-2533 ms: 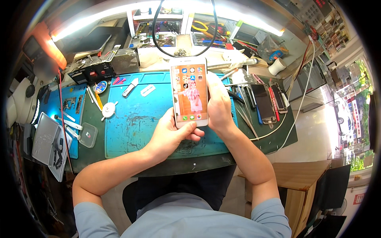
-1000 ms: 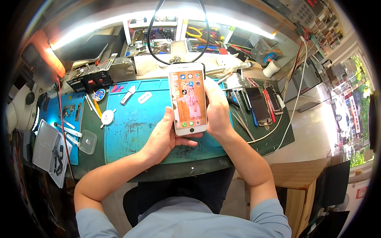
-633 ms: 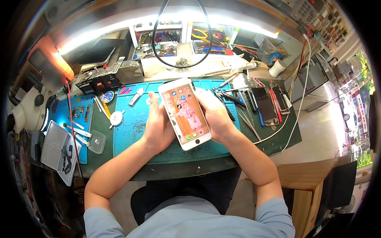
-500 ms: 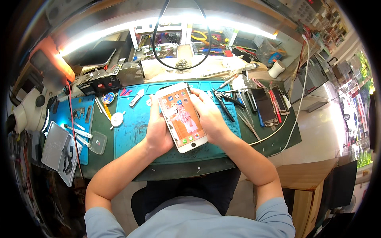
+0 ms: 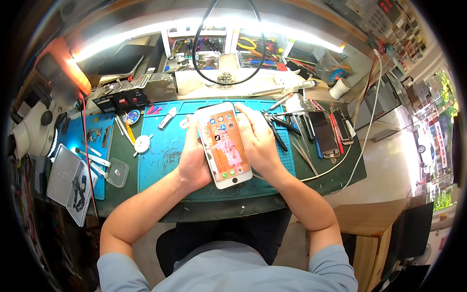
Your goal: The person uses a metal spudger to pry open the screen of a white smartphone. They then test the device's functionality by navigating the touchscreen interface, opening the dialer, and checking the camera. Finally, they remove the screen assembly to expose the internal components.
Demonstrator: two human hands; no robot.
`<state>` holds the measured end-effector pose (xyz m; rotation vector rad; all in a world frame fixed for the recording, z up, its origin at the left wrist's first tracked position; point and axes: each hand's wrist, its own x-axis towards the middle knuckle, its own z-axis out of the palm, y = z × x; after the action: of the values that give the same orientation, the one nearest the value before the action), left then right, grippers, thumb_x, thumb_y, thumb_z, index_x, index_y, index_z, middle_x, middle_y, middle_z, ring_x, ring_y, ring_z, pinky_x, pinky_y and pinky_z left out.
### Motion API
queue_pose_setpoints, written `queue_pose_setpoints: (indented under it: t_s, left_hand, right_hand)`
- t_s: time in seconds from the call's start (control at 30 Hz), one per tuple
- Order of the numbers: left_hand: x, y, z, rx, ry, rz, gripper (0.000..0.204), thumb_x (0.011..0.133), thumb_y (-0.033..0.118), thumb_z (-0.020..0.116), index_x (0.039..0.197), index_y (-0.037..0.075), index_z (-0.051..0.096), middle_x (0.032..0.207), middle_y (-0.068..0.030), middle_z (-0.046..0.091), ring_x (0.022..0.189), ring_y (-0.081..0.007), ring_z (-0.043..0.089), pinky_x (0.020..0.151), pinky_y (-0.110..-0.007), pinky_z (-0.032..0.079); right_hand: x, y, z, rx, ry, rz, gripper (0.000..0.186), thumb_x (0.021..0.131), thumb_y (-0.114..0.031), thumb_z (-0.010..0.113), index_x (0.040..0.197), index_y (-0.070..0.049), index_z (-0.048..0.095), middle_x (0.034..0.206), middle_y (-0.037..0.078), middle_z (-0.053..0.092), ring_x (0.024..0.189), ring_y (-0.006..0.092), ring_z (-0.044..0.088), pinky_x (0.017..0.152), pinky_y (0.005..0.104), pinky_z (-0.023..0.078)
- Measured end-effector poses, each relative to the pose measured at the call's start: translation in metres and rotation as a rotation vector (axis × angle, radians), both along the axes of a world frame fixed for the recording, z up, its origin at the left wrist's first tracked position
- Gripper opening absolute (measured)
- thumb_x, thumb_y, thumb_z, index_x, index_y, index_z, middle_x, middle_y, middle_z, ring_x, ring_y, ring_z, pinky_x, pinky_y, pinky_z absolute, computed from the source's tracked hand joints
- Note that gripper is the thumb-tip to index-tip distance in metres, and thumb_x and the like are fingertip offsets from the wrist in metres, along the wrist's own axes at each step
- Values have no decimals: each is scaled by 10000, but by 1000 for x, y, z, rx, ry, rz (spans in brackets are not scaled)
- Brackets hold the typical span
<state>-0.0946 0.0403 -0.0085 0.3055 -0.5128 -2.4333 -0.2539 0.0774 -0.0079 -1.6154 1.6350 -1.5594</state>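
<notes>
A white smartphone (image 5: 224, 146), screen lit with app icons over a picture, is gripped between my two hands above the blue silicone mat (image 5: 160, 170). My left hand (image 5: 193, 160) wraps the phone's left side, thumb upright along its edge. My right hand (image 5: 255, 141) holds its right side, fingertips near the upper corner. Just right of it lie black pliers (image 5: 276, 126). A small knife-like white tool (image 5: 167, 118) and a round white dispenser (image 5: 142, 144) lie to the left.
Tweezers, screwdrivers and disassembled phones (image 5: 321, 134) lie at the right; an open plastic case (image 5: 68, 180), microscope (image 5: 34, 131) and power supply (image 5: 121, 100) at the left. A black cable loop (image 5: 228, 82) hangs behind. A wooden cabinet (image 5: 369, 219) stands at lower right.
The phone has moved lower and nearer me since the oldest frame, tilted to the left and partly straightened again. Both hands moved down with it, still holding it.
</notes>
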Motion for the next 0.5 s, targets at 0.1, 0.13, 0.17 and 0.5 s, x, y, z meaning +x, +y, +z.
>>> queue_pose_setpoints:
  t_s: [0.1, 0.13, 0.17, 0.5]
  left_hand:
    - [1, -2, -2, 9, 3, -23, 884, 1013, 777, 173, 1551, 119, 418, 1509, -103, 536, 1364, -284, 555, 1153, -496, 450]
    - [1, -3, -3, 16, -2, -27, 884, 1012, 778, 172, 1551, 121, 417, 1508, -104, 536, 1359, -286, 559, 1146, -503, 457]
    - [1, -4, -5, 24, -6, -31, 884, 1012, 780, 172, 1552, 123, 416, 1507, -106, 536, 1354, -289, 564, 1139, -509, 464]
    - [3, -6, -5, 29, 10, -131, 907, 979, 820, 238, 1534, 130, 435, 1426, -142, 587, 1271, -331, 618, 1094, -569, 500]
  right_hand:
    - [-5, 1, 7, -8, 42, 19, 335, 1082, -215, 539, 1303, 5, 662, 1070, 181, 642, 981, 310, 640, 874, 395, 512]
    - [-7, 1, 8, 12, 45, 39, 326, 1080, -212, 543, 1303, -8, 667, 1055, 169, 642, 960, 298, 645, 854, 386, 516]
    - [-8, 1, 7, -19, 76, 32, 300, 1071, -193, 561, 1292, -27, 680, 1024, 140, 636, 884, 251, 637, 793, 351, 516]
    - [-10, -1, 4, 162, -289, 23, 237, 1004, -211, 679, 1156, -30, 697, 804, 0, 589, 637, 60, 558, 551, 251, 467]
